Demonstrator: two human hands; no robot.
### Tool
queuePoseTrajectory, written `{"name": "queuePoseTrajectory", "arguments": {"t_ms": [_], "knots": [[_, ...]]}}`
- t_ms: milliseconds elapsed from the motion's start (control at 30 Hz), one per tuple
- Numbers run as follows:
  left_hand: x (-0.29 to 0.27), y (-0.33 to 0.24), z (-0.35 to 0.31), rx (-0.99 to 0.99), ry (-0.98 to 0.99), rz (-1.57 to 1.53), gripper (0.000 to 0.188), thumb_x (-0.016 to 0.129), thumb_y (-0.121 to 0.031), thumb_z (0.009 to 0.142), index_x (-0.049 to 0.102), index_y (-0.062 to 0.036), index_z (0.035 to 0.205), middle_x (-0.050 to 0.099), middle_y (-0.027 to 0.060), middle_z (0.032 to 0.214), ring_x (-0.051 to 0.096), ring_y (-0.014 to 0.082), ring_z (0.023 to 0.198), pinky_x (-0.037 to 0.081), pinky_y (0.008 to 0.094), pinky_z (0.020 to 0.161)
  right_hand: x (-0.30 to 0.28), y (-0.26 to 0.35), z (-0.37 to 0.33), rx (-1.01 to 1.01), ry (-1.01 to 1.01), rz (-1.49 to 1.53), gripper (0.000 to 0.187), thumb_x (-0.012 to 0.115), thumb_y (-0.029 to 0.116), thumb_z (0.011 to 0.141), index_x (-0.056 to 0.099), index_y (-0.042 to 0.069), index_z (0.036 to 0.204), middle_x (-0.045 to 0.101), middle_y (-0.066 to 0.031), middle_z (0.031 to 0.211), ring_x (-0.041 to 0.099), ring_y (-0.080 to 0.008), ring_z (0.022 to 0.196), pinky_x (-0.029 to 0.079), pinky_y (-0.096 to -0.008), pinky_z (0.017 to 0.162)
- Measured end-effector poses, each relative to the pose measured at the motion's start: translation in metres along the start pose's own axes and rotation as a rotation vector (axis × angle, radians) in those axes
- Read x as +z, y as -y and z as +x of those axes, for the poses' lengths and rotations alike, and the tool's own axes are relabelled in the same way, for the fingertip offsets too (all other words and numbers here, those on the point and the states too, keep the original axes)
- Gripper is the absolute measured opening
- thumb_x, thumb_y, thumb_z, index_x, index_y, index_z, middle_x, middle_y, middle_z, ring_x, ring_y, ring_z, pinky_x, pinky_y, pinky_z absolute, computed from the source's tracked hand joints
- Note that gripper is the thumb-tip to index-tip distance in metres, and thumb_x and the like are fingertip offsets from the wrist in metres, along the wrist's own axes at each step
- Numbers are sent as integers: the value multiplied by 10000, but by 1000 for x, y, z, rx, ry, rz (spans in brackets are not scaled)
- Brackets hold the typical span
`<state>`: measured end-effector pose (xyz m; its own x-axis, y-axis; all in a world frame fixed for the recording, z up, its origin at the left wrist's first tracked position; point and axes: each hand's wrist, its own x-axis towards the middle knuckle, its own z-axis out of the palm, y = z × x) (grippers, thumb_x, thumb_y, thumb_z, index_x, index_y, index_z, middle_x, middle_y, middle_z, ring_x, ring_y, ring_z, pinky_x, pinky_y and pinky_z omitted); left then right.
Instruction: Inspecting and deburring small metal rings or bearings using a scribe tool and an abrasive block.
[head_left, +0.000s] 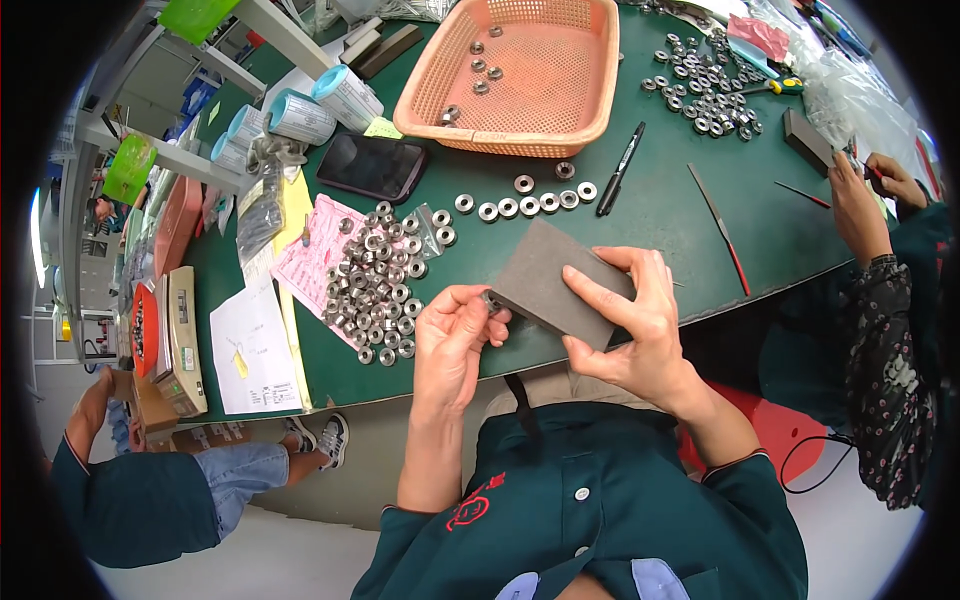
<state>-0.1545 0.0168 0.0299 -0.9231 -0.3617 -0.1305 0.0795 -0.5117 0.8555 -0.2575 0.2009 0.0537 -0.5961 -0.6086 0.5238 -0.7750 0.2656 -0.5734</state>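
A green table (680, 215) fills most of the view, and at its far side an orange perforated basket (520, 75) holds a few loose metal rings. Left of centre a heap of small metal rings (378, 285) lies partly on a pink sheet of paper (310, 255), with a dark phone (372, 166) just beyond it and a short row of rings (525, 203) between the phone and a black pen (620, 168). A second scatter of rings (700, 90) lies at the far right of the table. At the near edge the right hand (640, 325) holds a grey flat block (555, 283) tilted over the table edge, fingers curled over its top face and thumb beneath its lower right corner. The left hand (450, 335) meets the block's left corner, thumb and fingertips pressed together on a small metal ring (491, 299) that sits right against the grey surface, mostly hidden by the fingers. Another person's hands (870, 195) work at the right edge of the table
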Motion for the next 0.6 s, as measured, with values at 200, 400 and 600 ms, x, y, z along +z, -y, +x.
{"name": "queuePoseTrajectory", "arguments": {"t_ms": [200, 400, 600], "knots": [[5, 2, 0, -210, 93, -250, 239, 530, -218, 901, 556, 1, 992, 583, 79, 781, 527, 111, 637, 415, 217, 563, 0, -10, 0, -7, -188, 74, 599, 683, 140, 526, 597, 22, 1107, 486, -209, 1118, 504, -300, 960, 430, -375, 810], [3, 3, 1, -156, 26, -247, 231, 511, -220, 913, 523, -31, 1045, 581, 76, 797, 523, 110, 629, 417, 219, 567, -6, -18, -6, 59, -33, 161, 582, 677, 134, 534, 598, 7, 1096, 495, -203, 1119, 511, -308, 987, 425, -374, 840], [5, 3, 1, -161, 18, -176, 266, 529, -194, 903, 522, 6, 1078, 597, 87, 813, 545, 111, 647, 426, 218, 574, -2, -18, -10, 75, -38, 136, 568, 698, 138, 518, 617, 44, 1072, 506, -201, 1095, 511, -318, 956, 435, -376, 812]]}}
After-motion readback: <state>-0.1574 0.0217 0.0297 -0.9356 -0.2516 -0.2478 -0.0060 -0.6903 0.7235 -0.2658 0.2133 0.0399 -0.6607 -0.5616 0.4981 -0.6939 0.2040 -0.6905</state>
